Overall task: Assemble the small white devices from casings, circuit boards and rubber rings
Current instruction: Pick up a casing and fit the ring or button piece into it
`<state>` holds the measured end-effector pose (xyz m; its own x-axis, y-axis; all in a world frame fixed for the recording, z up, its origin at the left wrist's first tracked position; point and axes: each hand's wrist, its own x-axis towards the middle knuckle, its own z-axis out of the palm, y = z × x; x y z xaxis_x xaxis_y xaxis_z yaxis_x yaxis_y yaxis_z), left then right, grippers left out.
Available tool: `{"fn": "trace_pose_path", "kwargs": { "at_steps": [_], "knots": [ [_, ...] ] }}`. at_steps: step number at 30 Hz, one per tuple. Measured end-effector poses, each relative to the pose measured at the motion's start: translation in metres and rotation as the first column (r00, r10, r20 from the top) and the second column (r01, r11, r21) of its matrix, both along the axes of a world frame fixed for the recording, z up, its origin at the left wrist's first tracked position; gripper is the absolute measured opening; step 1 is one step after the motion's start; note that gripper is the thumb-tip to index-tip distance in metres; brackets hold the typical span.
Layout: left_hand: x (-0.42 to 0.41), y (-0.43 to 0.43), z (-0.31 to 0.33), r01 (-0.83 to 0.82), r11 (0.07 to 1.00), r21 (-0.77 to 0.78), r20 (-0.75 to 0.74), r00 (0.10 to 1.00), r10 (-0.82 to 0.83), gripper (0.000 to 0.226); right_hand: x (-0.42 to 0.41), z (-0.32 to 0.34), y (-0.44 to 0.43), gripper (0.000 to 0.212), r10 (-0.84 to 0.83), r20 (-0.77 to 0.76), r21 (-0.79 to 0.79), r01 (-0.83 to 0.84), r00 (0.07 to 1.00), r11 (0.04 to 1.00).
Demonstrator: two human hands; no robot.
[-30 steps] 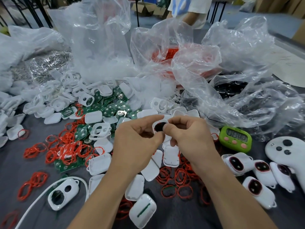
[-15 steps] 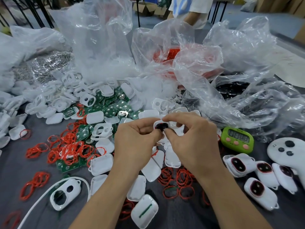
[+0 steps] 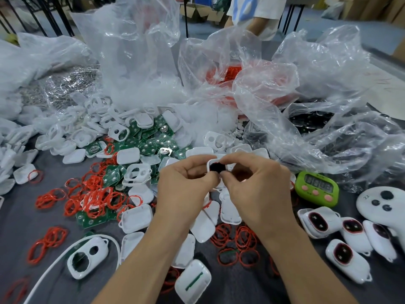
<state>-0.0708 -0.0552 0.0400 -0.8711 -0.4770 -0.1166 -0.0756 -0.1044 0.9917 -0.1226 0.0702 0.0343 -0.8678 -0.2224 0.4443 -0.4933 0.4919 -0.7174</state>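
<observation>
Far left of the green timer (image 3: 316, 187), loose red rubber rings (image 3: 96, 198) lie tangled on the grey table (image 3: 19, 227). A two-hole casing (image 3: 87, 256) and a white cable (image 3: 65, 252) lie nearer the person. Closer to the timer, green circuit boards (image 3: 151, 141) mix with a heap of white casings (image 3: 72, 132), and clear plastic bags (image 3: 135, 62) rise behind them.

Just left of the timer, both forearms reach in and hide some of the shells and rings beneath them. The left hand (image 3: 186, 189) pinches a small white held casing (image 3: 213, 166) by its left edge, thumb and forefinger curled on it. The right hand (image 3: 256, 187) pinches its right side, forefinger arched over the top and thumb below. Both hands are thus clamped on that one piece, raised above the table left of the timer. A black part sits in its opening.

Right of the timer and nearer the person, finished devices (image 3: 320, 222) cluster beside a white controller (image 3: 381, 200).

Compared with a second ago, the piece stays in about the same spot, and the right fingers cover more of its white rim.
</observation>
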Motion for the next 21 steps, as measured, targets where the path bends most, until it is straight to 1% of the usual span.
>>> {"fn": "trace_pose_path", "kwargs": {
  "at_steps": [3, 5, 7, 8, 11, 14, 17, 19, 21],
  "knots": [
    [0.0005, -0.0007, 0.0019, 0.047, 0.999, 0.027, -0.035, 0.998, -0.046, 0.032, -0.0034, -0.0005, 0.0019, 0.024, 0.035, 0.177, -0.155, -0.008, 0.984, 0.988],
    [0.0, -0.0005, 0.0021, 0.011, 1.0, 0.024, -0.039, 0.999, -0.01, 0.032, -0.0054, 0.0007, 0.0035, 0.022, 0.144, 0.307, -0.284, -0.054, 0.941, 0.957],
    [-0.0005, -0.0003, 0.0016, -0.026, 1.0, 0.005, -0.03, 0.999, 0.026, 0.032, -0.0066, 0.0025, 0.0052, 0.02, 0.223, 0.375, -0.359, -0.081, 0.9, 0.93],
    [-0.0003, -0.0002, 0.001, -0.029, 1.0, -0.006, -0.028, 0.999, 0.029, 0.032, -0.0069, 0.003, 0.0056, 0.021, 0.225, 0.377, -0.362, -0.081, 0.898, 0.929],
    [0.0009, -0.0005, 0.0008, 0.004, 0.999, -0.047, -0.034, 0.999, -0.006, 0.032, -0.0076, 0.0037, 0.0049, 0.022, 0.17, 0.324, -0.309, -0.066, 0.931, 0.949],
    [0.0016, -0.0012, 0.0009, 0.029, 0.999, -0.019, -0.031, 0.999, -0.029, 0.032, -0.0077, 0.0017, 0.0044, 0.019, 0.152, 0.364, -0.346, -0.019, 0.919, 0.938],
    [0.0015, -0.0028, 0.0006, -0.008, 1.0, 0.0, -0.005, 1.0, 0.008, 0.032, -0.0058, -0.0002, 0.0025, 0.011, 0.188, 0.422, -0.346, -0.034, 0.887, 0.937],
    [0.0005, -0.0036, -0.0007, -0.051, 0.999, -0.021, 0.001, 0.999, 0.051, 0.032, -0.0039, 0.0005, 0.0004, 0.007, 0.243, 0.447, -0.351, -0.081, 0.861, 0.933],
    [-0.0003, -0.0034, -0.001, -0.071, 0.995, -0.063, -0.004, 0.997, 0.071, 0.032, -0.0044, 0.0016, -0.0015, 0.008, 0.27, 0.463, -0.362, -0.098, 0.844, 0.927]
  ]
}}
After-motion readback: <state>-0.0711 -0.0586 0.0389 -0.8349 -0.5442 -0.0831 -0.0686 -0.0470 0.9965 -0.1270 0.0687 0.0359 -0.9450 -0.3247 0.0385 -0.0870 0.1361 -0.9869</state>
